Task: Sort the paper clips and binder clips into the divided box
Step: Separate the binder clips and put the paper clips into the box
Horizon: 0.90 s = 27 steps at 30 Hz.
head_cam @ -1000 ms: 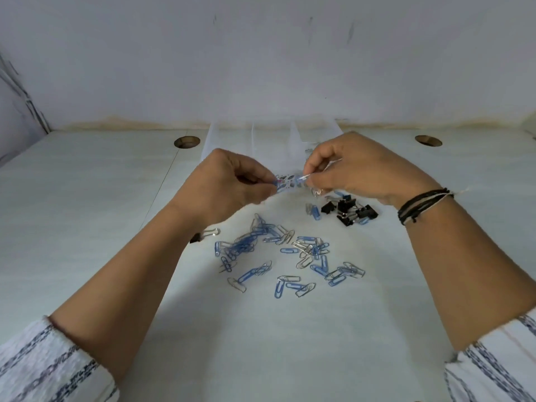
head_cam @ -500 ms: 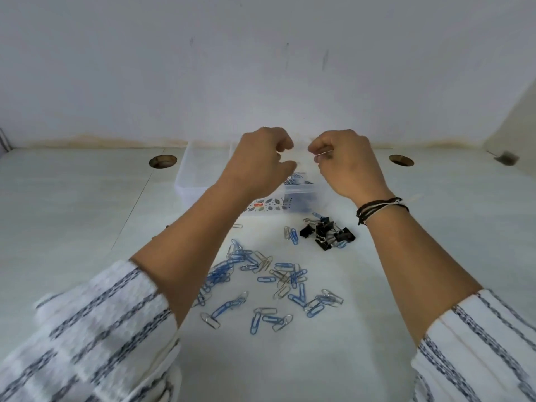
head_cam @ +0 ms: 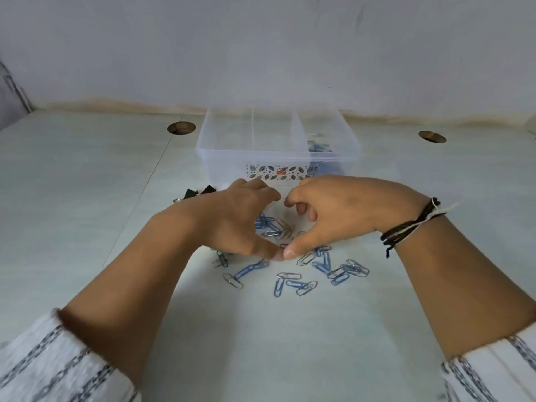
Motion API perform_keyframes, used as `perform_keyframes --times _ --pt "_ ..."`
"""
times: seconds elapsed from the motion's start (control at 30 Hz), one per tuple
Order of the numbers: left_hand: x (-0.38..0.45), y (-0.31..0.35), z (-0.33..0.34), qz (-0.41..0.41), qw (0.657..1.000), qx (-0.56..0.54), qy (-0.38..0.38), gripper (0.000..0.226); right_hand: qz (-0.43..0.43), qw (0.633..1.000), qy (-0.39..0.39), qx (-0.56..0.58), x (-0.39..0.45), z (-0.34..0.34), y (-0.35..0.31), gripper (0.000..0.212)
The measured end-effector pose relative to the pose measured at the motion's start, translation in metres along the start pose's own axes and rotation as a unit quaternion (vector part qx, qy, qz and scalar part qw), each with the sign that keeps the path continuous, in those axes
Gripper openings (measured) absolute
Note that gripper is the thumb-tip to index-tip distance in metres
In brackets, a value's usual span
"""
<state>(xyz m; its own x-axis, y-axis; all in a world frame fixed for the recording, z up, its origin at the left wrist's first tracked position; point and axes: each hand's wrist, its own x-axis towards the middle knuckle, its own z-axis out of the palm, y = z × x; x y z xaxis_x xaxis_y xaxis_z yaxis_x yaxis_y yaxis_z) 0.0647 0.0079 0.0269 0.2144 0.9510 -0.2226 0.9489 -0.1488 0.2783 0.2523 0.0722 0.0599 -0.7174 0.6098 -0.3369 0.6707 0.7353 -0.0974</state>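
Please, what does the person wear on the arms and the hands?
Both arms have white sleeves with dark chain-like stripes, pushed up so the forearms are bare: the left sleeve and the right sleeve. The right wrist carries black cord bracelets with a white thread tied in. The left hand and right hand wear no gloves and show no rings.

My two hands meet over the paper clips [head_cam: 293,274] scattered on the table [head_cam: 87,198], my left hand [head_cam: 235,219] and my right hand [head_cam: 342,210] side by side, thumb tips touching. Behind them stands the divided box [head_cam: 226,158], with some paper clips in its right compartment. A few binder clips [head_cam: 200,192] lie left of my left hand, near the box's front left corner.
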Motion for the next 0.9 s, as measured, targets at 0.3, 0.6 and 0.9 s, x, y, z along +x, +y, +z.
perform_keyframes --times 0.3,0.6,0.9 --pt "-0.002 -0.012 -0.009 0.020 0.998 -0.062 0.018 0.062 -0.067 0.994 0.085 0.024 0.014 0.010 -0.001 0.025" --pt "-0.015 -0.022 -0.020 -0.008 0.993 -0.109 -0.050 0.075 -0.039 0.999 -0.008 0.024 -0.008 0.001 -0.001 0.065" --pt "-0.004 -0.010 -0.011 0.001 0.996 -0.085 0.006 0.042 -0.033 0.997 -0.028 0.061 0.000 0.008 -0.003 0.049"
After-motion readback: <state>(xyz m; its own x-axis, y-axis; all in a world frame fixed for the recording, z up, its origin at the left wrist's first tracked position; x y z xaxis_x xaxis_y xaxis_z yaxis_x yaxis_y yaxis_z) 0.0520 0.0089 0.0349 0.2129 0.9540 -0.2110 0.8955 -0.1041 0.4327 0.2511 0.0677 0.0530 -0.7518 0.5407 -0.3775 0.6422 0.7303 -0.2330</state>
